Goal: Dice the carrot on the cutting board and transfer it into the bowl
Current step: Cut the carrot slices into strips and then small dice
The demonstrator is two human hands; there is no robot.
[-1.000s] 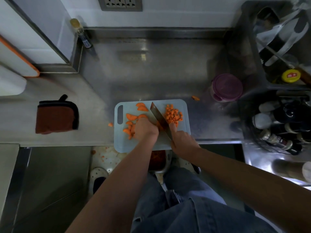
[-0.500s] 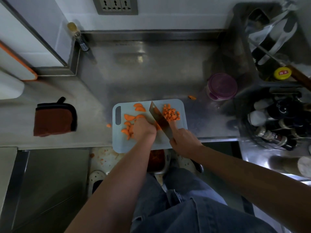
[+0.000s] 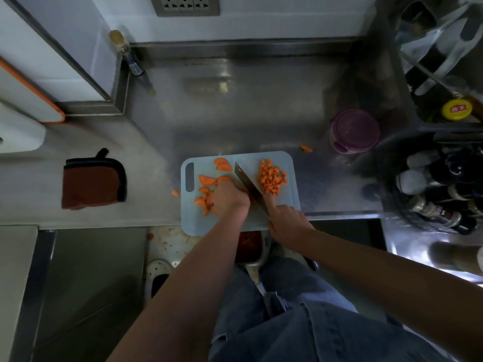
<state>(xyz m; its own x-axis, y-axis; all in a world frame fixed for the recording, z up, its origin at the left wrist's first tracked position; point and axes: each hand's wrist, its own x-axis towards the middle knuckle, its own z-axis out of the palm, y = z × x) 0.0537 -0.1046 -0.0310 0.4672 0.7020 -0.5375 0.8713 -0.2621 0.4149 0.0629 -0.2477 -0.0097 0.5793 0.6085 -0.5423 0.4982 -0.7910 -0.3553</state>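
Observation:
A pale blue cutting board [image 3: 288, 205] lies at the front edge of the steel counter. Half-round carrot slices [image 3: 207, 180] lie on its left part and a heap of diced carrot [image 3: 271, 177] on its right part. My left hand [image 3: 230, 197] sits curled over some slices in the board's middle, holding them down. My right hand [image 3: 286, 222] grips the handle of a cleaver [image 3: 249, 185], forefinger stretched along the blade. The blade stands between the slices and the dice, close against my left knuckles. No bowl is clearly in view.
A purple-lidded container [image 3: 354, 130] stands right of the board. Stray carrot bits lie on the counter [image 3: 305, 148] [image 3: 175, 192]. A brown pot holder [image 3: 92, 180] lies to the left. Bottles [image 3: 439, 194] crowd the right; a bottle [image 3: 126, 52] stands at the back.
The hands and cleaver keep nearly the same place on the board. The view has shifted slightly; the blade stays beside my left knuckles.

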